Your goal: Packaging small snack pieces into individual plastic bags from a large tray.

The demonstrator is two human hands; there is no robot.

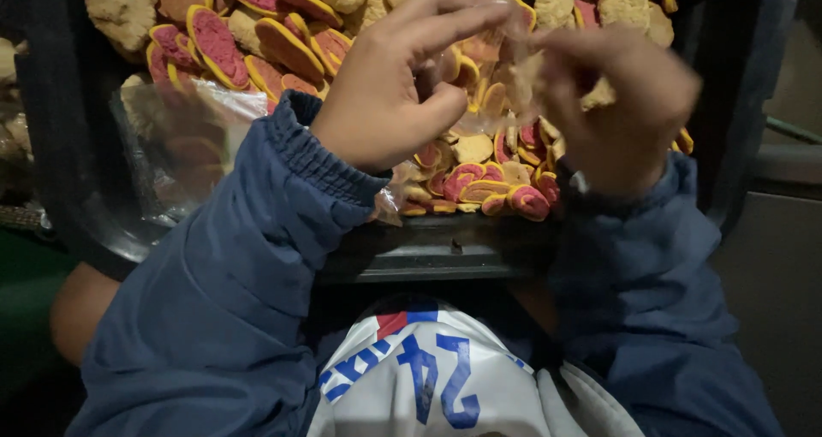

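My left hand (390, 86) and my right hand (621, 103) are raised close together, both pinching the top of a clear plastic bag (492, 124). The bag hangs between them and holds several flat snacks (492, 180), some pink with yellow rims, some plain beige. My right hand is blurred. Both arms wear dark blue jacket sleeves. Behind the hands lies a heap of the same pink, orange and beige snacks (282, 35) in a large dark tub (77, 146).
A stack of clear plastic bags (171, 159) lies in the tub at the left. A dark ledge (445, 249) runs below the bag. White cloth with blue and red print (428, 368) covers my lap.
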